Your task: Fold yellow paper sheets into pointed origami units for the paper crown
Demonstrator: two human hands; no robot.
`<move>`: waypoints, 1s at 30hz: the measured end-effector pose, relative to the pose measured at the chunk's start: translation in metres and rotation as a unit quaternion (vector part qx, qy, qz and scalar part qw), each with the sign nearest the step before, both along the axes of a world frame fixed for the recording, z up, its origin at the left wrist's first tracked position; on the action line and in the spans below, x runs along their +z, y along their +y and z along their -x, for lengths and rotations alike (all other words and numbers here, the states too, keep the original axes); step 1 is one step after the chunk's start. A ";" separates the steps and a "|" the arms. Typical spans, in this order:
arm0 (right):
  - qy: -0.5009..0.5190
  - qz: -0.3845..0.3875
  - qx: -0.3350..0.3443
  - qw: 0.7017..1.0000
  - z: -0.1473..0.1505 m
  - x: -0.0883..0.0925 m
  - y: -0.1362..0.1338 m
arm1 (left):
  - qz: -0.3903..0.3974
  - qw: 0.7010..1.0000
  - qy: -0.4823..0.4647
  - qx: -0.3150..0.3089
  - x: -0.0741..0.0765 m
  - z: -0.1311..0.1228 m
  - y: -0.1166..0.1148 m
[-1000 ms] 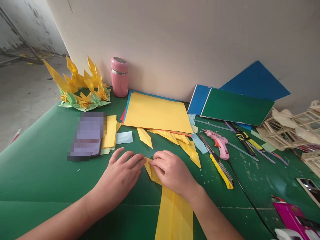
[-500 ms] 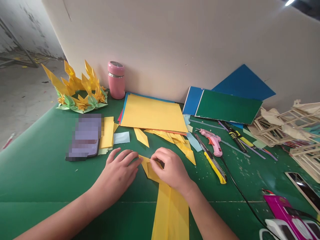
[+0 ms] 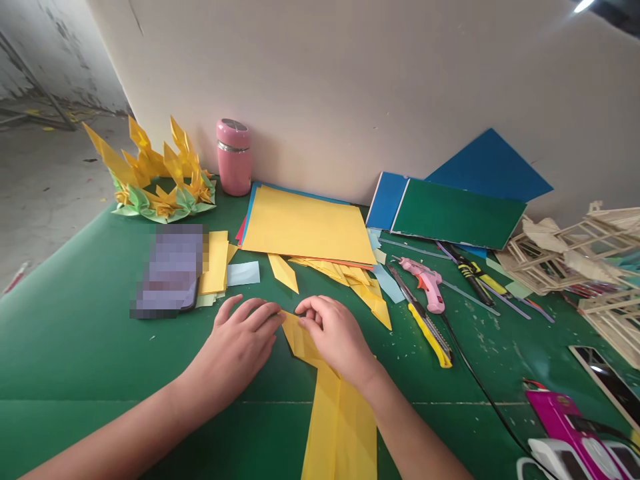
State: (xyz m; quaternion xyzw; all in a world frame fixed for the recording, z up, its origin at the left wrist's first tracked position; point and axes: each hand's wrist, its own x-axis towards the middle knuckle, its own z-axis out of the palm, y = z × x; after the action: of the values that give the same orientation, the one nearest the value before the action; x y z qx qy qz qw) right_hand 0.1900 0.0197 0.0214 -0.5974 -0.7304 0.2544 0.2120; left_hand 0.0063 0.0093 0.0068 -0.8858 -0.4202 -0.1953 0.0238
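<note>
A small folded yellow paper (image 3: 301,343) lies on the green table between my two hands. The fingertips of my left hand (image 3: 245,340) press on its upper left corner. My right hand (image 3: 337,337) pinches its upper edge between thumb and forefinger. Below it, a stack of long yellow strips (image 3: 340,423) runs toward the front edge of the view, partly under my right wrist. Just beyond my hands lie a pointed folded yellow piece (image 3: 283,272) and a pile of similar pieces (image 3: 367,293).
Beyond are yellow sheets (image 3: 307,223), a pink flask (image 3: 234,160) and a paper crown (image 3: 165,193). A phone (image 3: 173,267) lies left. To the right are a yellow cutter (image 3: 430,333), a pink glue gun (image 3: 425,283) with a black cord, and wooden frames (image 3: 565,247).
My right hand has shifted slightly left along the upper edge of the folded paper, its fingers a little more stretched. My left hand has barely moved.
</note>
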 end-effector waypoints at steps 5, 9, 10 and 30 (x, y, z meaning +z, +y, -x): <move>0.013 -0.019 0.009 1.000 -0.002 -0.002 0.000 | 0.025 0.999 -0.032 0.006 -0.003 0.003 0.002; 0.086 -0.009 0.030 0.996 0.000 -0.004 -0.003 | 0.120 0.982 -0.144 0.012 -0.003 0.004 0.006; 0.117 0.003 0.030 0.993 0.001 -0.003 -0.004 | 0.148 0.970 -0.193 0.024 -0.003 0.004 0.008; 0.349 0.171 0.000 0.921 0.004 -0.004 -0.001 | 0.444 0.746 -0.488 0.090 0.010 -0.008 0.010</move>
State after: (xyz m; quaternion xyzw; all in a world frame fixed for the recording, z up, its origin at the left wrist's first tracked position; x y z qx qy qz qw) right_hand 0.1862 0.0185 0.0170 -0.4974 -0.5554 0.5682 0.3482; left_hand 0.0143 0.0191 0.0170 -0.5379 -0.4916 -0.3891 -0.5635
